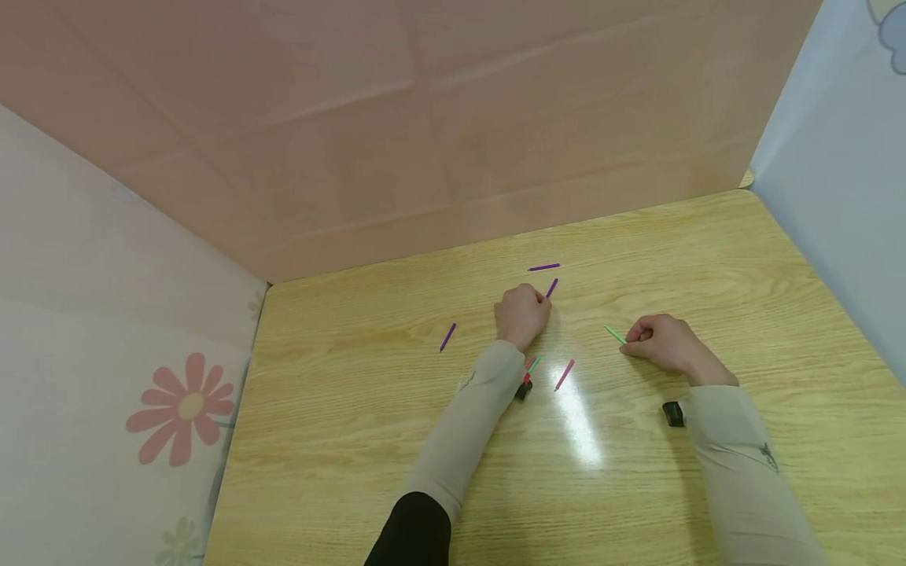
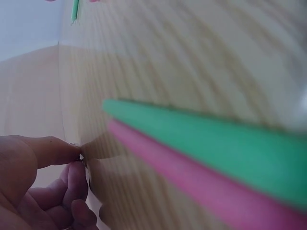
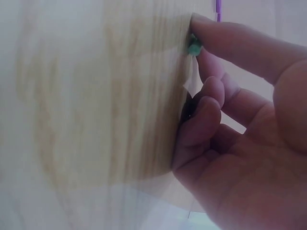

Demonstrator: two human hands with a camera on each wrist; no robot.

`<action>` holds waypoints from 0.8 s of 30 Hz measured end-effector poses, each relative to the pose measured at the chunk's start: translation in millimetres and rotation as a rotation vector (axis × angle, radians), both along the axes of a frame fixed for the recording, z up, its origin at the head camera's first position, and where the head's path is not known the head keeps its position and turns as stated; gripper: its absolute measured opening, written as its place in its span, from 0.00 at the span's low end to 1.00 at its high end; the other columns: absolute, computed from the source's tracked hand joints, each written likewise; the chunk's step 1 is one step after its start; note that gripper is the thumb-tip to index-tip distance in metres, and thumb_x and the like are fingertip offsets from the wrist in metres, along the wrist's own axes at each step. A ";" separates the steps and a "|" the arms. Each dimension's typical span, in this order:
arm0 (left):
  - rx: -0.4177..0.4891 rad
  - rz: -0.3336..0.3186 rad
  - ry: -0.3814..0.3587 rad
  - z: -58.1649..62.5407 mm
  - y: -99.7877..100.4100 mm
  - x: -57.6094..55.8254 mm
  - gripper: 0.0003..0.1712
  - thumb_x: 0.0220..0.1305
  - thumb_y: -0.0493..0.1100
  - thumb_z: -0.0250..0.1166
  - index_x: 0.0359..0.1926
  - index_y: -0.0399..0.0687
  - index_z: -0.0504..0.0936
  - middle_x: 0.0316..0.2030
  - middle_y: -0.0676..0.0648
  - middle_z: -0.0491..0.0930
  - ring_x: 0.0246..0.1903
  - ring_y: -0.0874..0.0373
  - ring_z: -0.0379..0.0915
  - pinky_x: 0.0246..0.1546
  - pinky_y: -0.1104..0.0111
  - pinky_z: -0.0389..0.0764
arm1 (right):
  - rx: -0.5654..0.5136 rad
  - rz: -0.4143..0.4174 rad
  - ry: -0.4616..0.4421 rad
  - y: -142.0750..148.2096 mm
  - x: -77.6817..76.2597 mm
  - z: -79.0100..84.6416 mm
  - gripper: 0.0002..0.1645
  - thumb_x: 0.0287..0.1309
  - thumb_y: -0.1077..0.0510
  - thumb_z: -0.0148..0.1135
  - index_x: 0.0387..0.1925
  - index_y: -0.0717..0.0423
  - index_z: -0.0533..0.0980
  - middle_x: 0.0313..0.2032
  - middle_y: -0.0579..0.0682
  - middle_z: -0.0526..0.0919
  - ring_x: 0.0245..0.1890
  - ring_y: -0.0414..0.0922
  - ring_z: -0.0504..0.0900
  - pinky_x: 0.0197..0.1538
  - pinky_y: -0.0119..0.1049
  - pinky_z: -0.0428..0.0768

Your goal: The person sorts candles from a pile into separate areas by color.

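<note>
My left hand (image 1: 522,316) is low over the tabletop, thumb and index finger pinching the near end of a thin purple stick (image 1: 552,288). In the left wrist view its fingertips (image 2: 72,151) meet at the wood and hide most of what they hold. My right hand (image 1: 664,343) pinches one end of a thin green stick (image 1: 614,334) between thumb and index finger. Seen from the right wrist, the green stick's round end (image 3: 194,47) shows by the thumb, with the other fingers curled below.
More purple sticks (image 1: 544,267) (image 1: 447,337) lie around the left hand. A pink stick (image 1: 564,375) is between the arms. By the left wrist camera (image 1: 524,389) are another green stick (image 1: 534,365) and a pink one. The wooden table (image 1: 340,409) meets a brown panel (image 1: 425,157) behind.
</note>
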State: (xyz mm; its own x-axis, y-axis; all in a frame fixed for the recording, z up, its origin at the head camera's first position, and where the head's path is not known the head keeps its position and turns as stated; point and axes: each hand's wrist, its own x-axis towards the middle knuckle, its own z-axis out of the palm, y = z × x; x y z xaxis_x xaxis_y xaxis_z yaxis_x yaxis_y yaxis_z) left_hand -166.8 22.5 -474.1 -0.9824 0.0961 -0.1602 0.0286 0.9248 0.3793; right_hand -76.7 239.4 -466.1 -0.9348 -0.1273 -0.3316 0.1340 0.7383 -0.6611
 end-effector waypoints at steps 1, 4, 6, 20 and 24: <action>-0.004 0.001 -0.002 -0.3 0.4 0.0 0.19 0.64 0.50 0.60 0.15 0.56 0.81 0.19 0.59 0.77 0.25 0.62 0.70 0.38 0.62 0.73 | 0.001 0.001 0.000 0.1 0.0 -0.1 0.14 0.57 0.53 0.66 0.33 0.62 0.77 0.28 0.50 0.76 0.29 0.44 0.70 0.33 0.36 0.67; -0.007 0.006 -0.010 -1.1 1.6 0.0 0.18 0.64 0.50 0.60 0.18 0.57 0.82 0.21 0.59 0.79 0.26 0.62 0.71 0.40 0.61 0.73 | 0.004 -0.002 0.000 -0.5 0.3 -0.1 0.14 0.57 0.54 0.65 0.33 0.63 0.77 0.28 0.51 0.76 0.29 0.44 0.70 0.33 0.36 0.68; -0.007 0.012 -0.013 -1.4 2.2 -0.4 0.16 0.64 0.50 0.60 0.20 0.57 0.84 0.23 0.59 0.81 0.27 0.62 0.72 0.40 0.61 0.73 | 0.005 -0.002 0.001 -0.5 0.7 0.4 0.14 0.57 0.54 0.65 0.33 0.63 0.77 0.28 0.51 0.76 0.29 0.44 0.70 0.33 0.35 0.68; -0.005 -0.001 -0.024 -2.4 0.7 -5.2 0.12 0.63 0.50 0.60 0.25 0.58 0.86 0.28 0.58 0.83 0.29 0.62 0.75 0.37 0.61 0.74 | 0.033 -0.039 -0.007 -5.3 3.4 4.4 0.14 0.57 0.54 0.65 0.33 0.62 0.77 0.30 0.53 0.78 0.31 0.46 0.72 0.34 0.35 0.69; -0.001 0.000 -0.038 -1.6 0.5 -5.7 0.11 0.63 0.50 0.60 0.29 0.58 0.87 0.30 0.58 0.84 0.31 0.62 0.76 0.38 0.62 0.74 | 0.034 -0.043 -0.007 -5.6 4.6 4.3 0.14 0.57 0.54 0.65 0.33 0.62 0.77 0.30 0.53 0.79 0.31 0.46 0.73 0.34 0.35 0.68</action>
